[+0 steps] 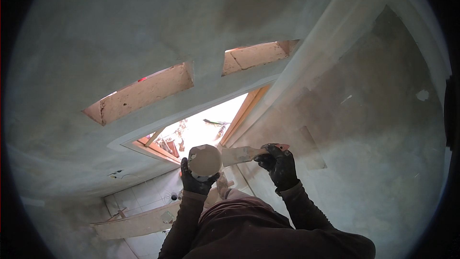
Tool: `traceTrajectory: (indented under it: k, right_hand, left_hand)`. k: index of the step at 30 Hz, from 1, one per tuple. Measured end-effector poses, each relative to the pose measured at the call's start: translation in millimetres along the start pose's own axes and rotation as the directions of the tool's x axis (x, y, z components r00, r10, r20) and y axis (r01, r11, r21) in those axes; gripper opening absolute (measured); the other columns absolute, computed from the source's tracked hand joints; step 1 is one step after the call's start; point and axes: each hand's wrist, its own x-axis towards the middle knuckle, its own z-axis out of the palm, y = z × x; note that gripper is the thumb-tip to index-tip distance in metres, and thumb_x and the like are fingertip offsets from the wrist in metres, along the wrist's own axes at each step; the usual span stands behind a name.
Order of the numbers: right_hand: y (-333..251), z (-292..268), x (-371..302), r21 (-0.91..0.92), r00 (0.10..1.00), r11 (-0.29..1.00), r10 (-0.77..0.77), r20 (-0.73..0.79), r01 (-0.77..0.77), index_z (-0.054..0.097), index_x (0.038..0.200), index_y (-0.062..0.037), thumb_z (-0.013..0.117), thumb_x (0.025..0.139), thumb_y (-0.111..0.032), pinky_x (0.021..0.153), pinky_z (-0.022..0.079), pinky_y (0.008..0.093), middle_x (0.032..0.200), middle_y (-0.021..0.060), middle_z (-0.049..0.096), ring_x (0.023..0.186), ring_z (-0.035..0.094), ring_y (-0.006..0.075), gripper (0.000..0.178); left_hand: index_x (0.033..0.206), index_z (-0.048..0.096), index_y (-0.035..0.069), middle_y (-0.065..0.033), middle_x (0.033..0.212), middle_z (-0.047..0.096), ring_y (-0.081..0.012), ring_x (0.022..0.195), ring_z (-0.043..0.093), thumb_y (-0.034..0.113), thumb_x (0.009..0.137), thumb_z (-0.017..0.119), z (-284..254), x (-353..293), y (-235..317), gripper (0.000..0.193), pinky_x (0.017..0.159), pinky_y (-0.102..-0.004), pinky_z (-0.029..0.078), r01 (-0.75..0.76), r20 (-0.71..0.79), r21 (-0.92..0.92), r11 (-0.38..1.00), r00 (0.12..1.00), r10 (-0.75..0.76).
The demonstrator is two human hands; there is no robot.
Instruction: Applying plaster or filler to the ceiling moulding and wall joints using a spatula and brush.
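My left hand (196, 182), in a dark glove, is wrapped round a round tub (205, 161) of pale, smooth plaster. Patches of plaster cling to the tub's rim. In my right hand (279, 167), gloved as well, I grip the handle of a wide putty knife (239, 155); its end shows reddish past my fingers. The blade, smeared with plaster, points left and reaches the tub's right rim; whether it touches cannot be told.
Grey plastered walls (373, 124) surround me, with two recessed openings (148, 91) ahead. Beneath them a wood-framed doorway (201, 120) lets in bright light. Far below at left lie a long plaster-stained plank (139, 225) and a tiled floor (148, 193).
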Motion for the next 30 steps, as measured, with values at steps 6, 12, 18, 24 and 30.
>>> traceTrajectory:
  k: [6, 12, 18, 24, 30]
  right_hand:
    - [6.0, -69.0, 42.0, -0.130, 0.958, 0.949, -0.281, 0.063, 0.287, 0.067, 0.110, -0.0007, 0.061, 0.099, -0.016, 0.080, 0.059, 0.0307, 0.094, 0.0103, 0.073, 0.090, 0.072, 0.0208, 0.020]
    - [-30.9, -110.7, 125.0, 0.474, 0.876, 0.738, -0.368, -0.312, 0.479, 0.065, 0.112, 0.0032, 0.061, 0.098, -0.009, 0.093, 0.058, 0.0373, 0.105, 0.0162, 0.070, 0.101, 0.069, 0.0272, 0.019]
    - [-7.7, -153.1, 291.4, -0.342, 0.404, 0.531, -0.833, -0.378, 0.776, 0.064, 0.111, 0.0031, 0.068, 0.093, -0.004, 0.089, 0.058, 0.0342, 0.110, 0.0124, 0.064, 0.099, 0.065, 0.0209, 0.020]
    - [-21.8, -111.8, 349.8, 0.491, 0.699, 0.525, -0.336, -0.631, 0.695, 0.065, 0.111, 0.0017, 0.068, 0.091, -0.003, 0.089, 0.059, 0.0344, 0.112, 0.0095, 0.063, 0.103, 0.063, 0.0210, 0.020]
    - [-30.6, -113.6, 375.0, 0.388, 0.588, 0.482, -0.389, -0.709, 0.786, 0.068, 0.106, 0.0027, 0.068, 0.088, 0.000, 0.075, 0.059, 0.0304, 0.099, 0.0089, 0.067, 0.083, 0.067, 0.0195, 0.019]
  left_hand:
    - [0.135, 0.046, 0.006, -0.0112, 0.128, 0.059, -0.0279, 0.113, 0.061, 0.038, 0.070, 0.082, 21.2, 7.1, -2.6, 0.081, 0.095, -0.0427, 0.053, -0.303, 0.090, 0.505, 0.808, 0.950, 0.300]
    - [0.126, 0.052, 0.004, -0.0091, 0.113, 0.065, -0.0243, 0.100, 0.066, 0.014, 0.072, 0.085, 50.8, -4.9, -13.9, 0.064, 0.090, -0.0369, 0.056, -0.448, 0.228, 0.787, 0.425, 0.850, 0.474]
    - [0.105, 0.059, 0.004, -0.0057, 0.093, 0.065, -0.0203, 0.095, 0.068, 0.002, 0.081, 0.075, 76.0, -5.0, -20.4, 0.030, 0.079, -0.0344, 0.056, -0.437, 0.673, 0.689, -0.578, 0.683, 0.286]
    - [0.134, 0.047, 0.015, -0.0110, 0.124, 0.058, -0.0338, 0.125, 0.057, 0.024, 0.093, 0.061, 65.1, -32.2, -43.4, 0.044, 0.090, -0.0487, 0.057, -0.309, 0.162, 0.826, 0.472, 0.931, 0.326]
    - [0.136, 0.044, 0.007, -0.0155, 0.125, 0.061, -0.0285, 0.114, 0.063, 0.013, 0.082, 0.076, 35.0, -34.4, -42.9, 0.063, 0.094, -0.0513, 0.058, -0.299, 0.156, 0.868, 0.395, 0.922, 0.354]
